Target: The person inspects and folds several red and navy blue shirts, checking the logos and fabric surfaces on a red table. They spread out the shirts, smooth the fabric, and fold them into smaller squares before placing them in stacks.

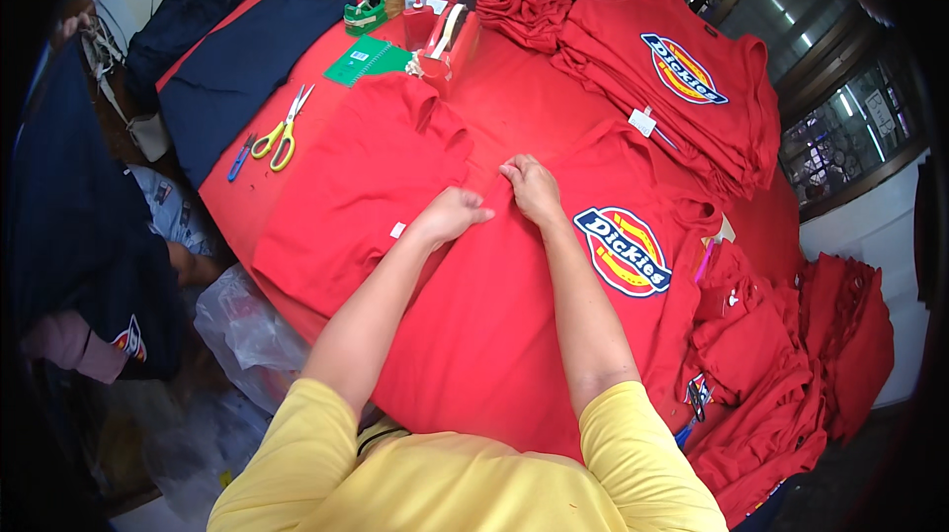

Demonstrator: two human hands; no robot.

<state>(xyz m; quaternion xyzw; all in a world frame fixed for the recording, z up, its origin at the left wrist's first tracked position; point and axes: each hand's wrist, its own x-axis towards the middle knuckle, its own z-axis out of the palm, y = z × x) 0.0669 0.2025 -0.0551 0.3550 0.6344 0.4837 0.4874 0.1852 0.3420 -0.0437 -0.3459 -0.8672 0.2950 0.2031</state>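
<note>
A red T-shirt (494,334) with a printed oval patch lies spread before me on the red-covered table. Over its upper left edge, my right hand (534,188) pinches the cloth with fingertips together. My left hand (455,216) is just left of it, slightly blurred, its fingers curled in and its thumb toward the right hand. Whatever those fingers hold is hidden. Beside my left forearm lies another red garment (346,196) with a small white tag (397,230).
Yellow-handled scissors (282,141) and blue snips (240,158) lie at left, near dark trousers-like cloth (237,77). A green notebook (366,59) and red tape dispenser (450,43) stand farther back. Stacked red shirts (682,67) fill the far right; crumpled red garments (761,364) lie at right.
</note>
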